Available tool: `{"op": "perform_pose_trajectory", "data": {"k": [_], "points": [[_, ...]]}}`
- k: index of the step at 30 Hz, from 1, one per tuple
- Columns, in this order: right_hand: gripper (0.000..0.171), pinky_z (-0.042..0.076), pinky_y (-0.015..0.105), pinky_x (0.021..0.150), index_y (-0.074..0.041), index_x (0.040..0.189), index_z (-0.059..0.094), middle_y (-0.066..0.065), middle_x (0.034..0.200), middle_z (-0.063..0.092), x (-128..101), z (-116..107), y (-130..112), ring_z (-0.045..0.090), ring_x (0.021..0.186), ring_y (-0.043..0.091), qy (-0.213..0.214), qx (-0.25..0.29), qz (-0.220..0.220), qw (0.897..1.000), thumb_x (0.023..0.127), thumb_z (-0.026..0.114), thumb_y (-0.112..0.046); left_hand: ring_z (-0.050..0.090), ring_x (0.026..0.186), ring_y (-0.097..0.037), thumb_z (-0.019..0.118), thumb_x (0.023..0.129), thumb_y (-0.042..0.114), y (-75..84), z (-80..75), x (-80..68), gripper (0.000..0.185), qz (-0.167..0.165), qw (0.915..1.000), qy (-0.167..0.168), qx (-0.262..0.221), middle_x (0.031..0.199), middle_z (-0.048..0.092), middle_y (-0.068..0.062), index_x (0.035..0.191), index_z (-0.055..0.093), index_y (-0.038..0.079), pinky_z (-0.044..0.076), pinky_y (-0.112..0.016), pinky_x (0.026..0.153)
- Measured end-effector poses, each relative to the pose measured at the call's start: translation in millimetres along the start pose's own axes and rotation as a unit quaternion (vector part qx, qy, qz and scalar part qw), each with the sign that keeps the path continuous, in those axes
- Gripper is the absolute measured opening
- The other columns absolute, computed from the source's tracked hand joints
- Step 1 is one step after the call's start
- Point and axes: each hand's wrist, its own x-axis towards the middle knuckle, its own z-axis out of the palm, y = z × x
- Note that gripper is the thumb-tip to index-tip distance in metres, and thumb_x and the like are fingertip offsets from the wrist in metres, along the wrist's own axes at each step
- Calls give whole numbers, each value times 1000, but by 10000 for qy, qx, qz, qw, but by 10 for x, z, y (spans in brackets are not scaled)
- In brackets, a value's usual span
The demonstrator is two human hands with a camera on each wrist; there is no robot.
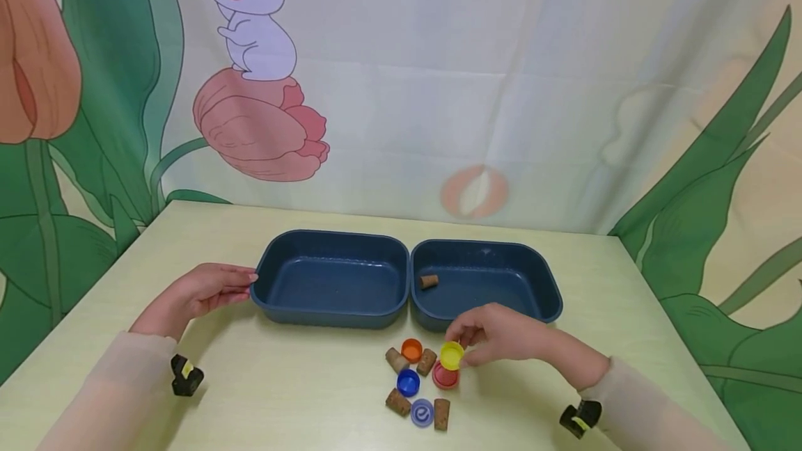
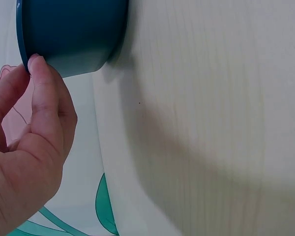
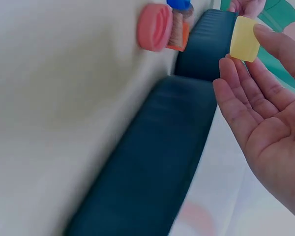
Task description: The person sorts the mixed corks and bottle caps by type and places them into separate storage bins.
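Note:
My right hand [image 1: 498, 334] pinches a yellow bottle cap [image 1: 452, 355] between thumb and fingers. The right wrist view shows the same yellow cap [image 3: 244, 39] held up off the table. Below it in the head view lies a red cap [image 1: 445, 375], partly covered by the yellow one. My left hand [image 1: 209, 289] holds the left end of a dark blue bin [image 1: 332, 320]. Up close in the left wrist view, thumb and fingertip pinch the rim of that bin [image 2: 73, 39]. A second dark blue bin [image 1: 551, 298] stands against its right side, with one cork [image 1: 429, 282] inside.
In front of the bins lie an orange cap [image 1: 411, 350], a blue cap [image 1: 409, 382], a purple cap [image 1: 422, 413] and several corks, among them one cork [image 1: 441, 414] at the near right. A printed curtain [image 1: 401, 124] hangs behind the pale table [image 1: 282, 388].

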Motion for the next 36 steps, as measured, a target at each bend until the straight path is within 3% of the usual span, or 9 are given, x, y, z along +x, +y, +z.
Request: {"op": "perform_pose_trajectory", "data": {"k": [11,20,33,36], "points": [[29,58,16,84,-5,116,71,5,106,74,156,-345,-217,66,89,4,74,-142,36,9999,89,79,-14,73,73,-4,61,103,13,-20,-31,9,32,-29,10000,3,-6,81,76,6,129,62,-5,63,-20,76],[32,61,20,82,-3,120,70,9,108,75,310,-711,-413,69,91,10,166,-188,21,9997,91,78,-13,73,73,-4,60,103,14,18,-13,-13,40,-22,10000,18,9,82,76,7,136,56,-8,62,-19,76],[34,61,27,87,3,124,67,17,112,75,604,-1108,-658,72,99,22,236,-522,-436,9974,93,73,-9,73,72,-4,58,104,12,22,6,-14,50,-37,10000,26,8,81,75,7,144,44,-14,62,-19,75],[35,61,27,86,2,126,67,17,114,76,676,-1140,-697,73,100,22,186,-481,-339,9981,93,73,-9,73,72,-4,59,104,12,12,7,-7,47,-54,10000,42,-12,81,76,7,142,48,-13,62,-19,74]]}}
